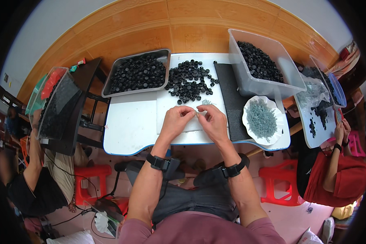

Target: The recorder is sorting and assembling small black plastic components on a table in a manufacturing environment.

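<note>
My left hand (176,121) and my right hand (214,123) meet over the near part of the white table (130,122). The fingers of both are pinched together, fingertip to fingertip. Whatever lies between them is too small to make out. Just beyond my fingers is a little heap of thin grey-green pieces (207,102). Past that, small round black caps (190,83) lie loose in a spread pile. A white scalloped plate (246,122) to the right of my right hand holds many more grey-green pieces (262,118).
A metal tray (105,90) of black caps stands at the back left, and a clear plastic bin (290,79) of them at the back right. Between pile and bin lies a dark mat (228,97). People work at side tables, one left (36,175), one right (333,171).
</note>
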`<state>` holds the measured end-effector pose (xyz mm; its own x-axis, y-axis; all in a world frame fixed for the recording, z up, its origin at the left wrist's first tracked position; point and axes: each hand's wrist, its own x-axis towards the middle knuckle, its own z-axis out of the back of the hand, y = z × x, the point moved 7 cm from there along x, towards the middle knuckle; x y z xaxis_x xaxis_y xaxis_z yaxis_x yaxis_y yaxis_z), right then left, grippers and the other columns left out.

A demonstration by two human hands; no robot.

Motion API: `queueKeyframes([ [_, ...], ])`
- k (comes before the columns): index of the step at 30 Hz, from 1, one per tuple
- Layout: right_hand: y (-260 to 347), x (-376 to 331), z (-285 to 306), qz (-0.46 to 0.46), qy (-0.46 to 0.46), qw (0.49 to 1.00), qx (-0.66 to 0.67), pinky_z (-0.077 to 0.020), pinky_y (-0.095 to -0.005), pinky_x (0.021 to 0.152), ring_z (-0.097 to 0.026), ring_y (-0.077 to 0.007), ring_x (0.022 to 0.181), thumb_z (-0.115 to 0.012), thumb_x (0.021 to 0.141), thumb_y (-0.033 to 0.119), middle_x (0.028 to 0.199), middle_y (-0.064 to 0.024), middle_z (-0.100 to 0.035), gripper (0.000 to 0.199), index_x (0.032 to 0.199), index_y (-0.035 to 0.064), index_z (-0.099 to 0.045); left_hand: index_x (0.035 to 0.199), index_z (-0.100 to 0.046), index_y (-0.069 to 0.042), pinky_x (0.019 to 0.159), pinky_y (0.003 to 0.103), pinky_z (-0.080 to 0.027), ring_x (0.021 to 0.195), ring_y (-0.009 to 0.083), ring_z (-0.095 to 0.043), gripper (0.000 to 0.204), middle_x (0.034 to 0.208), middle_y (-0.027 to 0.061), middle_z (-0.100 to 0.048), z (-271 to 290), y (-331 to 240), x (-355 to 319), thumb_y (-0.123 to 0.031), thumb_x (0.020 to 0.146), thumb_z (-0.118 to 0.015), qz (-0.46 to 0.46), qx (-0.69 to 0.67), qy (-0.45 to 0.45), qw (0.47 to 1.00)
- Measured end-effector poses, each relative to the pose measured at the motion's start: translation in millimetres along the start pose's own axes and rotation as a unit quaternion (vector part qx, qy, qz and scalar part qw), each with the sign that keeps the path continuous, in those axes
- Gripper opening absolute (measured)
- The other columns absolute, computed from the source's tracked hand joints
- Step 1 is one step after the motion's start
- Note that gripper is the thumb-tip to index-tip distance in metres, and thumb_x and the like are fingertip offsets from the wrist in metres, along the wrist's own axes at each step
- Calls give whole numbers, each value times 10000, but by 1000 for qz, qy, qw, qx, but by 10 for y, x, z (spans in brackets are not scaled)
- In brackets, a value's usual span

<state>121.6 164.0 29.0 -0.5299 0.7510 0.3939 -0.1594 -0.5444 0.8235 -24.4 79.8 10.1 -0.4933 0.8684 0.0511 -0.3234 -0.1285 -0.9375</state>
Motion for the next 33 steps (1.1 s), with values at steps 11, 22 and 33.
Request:
queueKeyframes([
  [11,-76,-11,-13,-14,7,1000,2,-534,-368,639,-695,-253,678,-718,853,121,861,-120,-737,110,909,37,-763,984,-805,-25,731,306,-542,789,174,-673,216,902,112,-756,19,-114,-30,-204,865,-783,-30,55,-15,998],
  [22,-66,-2,-23,-18,8,1000,-19,-530,-376,634,-687,-252,665,-731,845,146,835,-112,-730,113,889,47,-762,975,-795,-37,744,346,-556,799,226,-701,208,893,129,-751,13,-39,-26,-211,864,-764,-46,57,-40,996],
  [33,-47,-5,-17,-11,-5,999,-32,-529,-379,636,-678,-244,655,-726,835,125,833,-101,-727,91,883,51,-750,988,-770,-3,728,298,-530,778,155,-649,181,876,97,-730,-42,-88,-18,-150,889,-732,-29,86,-61,994],
])
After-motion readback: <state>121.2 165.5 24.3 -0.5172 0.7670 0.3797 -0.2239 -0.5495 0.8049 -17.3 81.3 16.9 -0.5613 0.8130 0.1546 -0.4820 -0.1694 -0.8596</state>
